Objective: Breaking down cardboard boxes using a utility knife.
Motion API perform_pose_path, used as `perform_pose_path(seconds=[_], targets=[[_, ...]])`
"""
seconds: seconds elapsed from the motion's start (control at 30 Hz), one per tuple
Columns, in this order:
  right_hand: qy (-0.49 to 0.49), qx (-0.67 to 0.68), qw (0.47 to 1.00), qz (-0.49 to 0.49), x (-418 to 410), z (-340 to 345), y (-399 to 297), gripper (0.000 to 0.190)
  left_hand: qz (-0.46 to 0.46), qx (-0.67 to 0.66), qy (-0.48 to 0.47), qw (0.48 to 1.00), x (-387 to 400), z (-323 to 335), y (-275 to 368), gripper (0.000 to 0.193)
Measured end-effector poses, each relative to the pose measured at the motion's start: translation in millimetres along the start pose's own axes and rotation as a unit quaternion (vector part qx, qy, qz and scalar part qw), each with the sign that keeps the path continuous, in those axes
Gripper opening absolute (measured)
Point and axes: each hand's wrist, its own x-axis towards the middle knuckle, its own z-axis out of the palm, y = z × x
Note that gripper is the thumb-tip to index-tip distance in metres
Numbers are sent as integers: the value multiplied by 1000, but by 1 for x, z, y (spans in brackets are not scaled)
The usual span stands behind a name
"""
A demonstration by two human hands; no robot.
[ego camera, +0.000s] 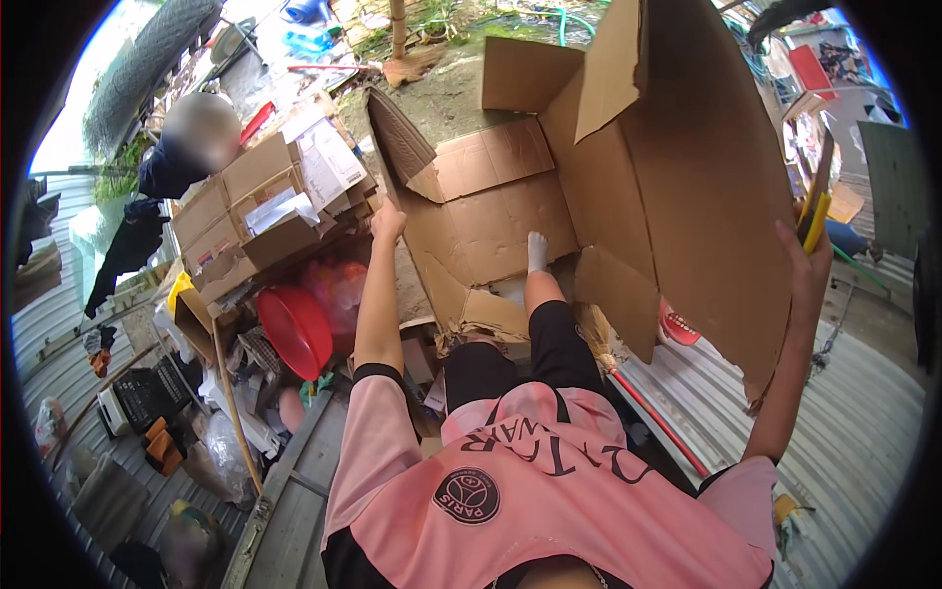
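Observation:
A large, opened-out cardboard box (508,228) spreads over the ground before me, its flaps standing at angles. My left hand (388,221) grips the upper edge of its left wall. On the far right, my right hand (809,254) is closed around a yellow-handled tool (817,223), whose exact kind I cannot make out. The same hand lies against the outer edge of the tall right cardboard panel (706,184). My foot in a pale sock (538,252) presses on the box's inner panel.
To the left, a stack of flattened cardboard (243,199) stands above a red plastic basin (296,331). Another person (184,143) is behind the stack. A straw broom with a red handle (647,412) lies by my right leg. Corrugated metal sheeting (846,397) runs along the right.

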Motion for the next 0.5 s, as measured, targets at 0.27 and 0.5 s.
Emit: perform_pose_path(seconds=[0.27, 0.5], targets=[[-96, -63, 993, -32, 17, 24, 23, 33, -92, -48, 38, 994, -10, 1, -24, 49], [-216, -67, 972, 72, -8, 70, 41, 45, -139, -83, 49, 986, -35, 2, -54, 51]])
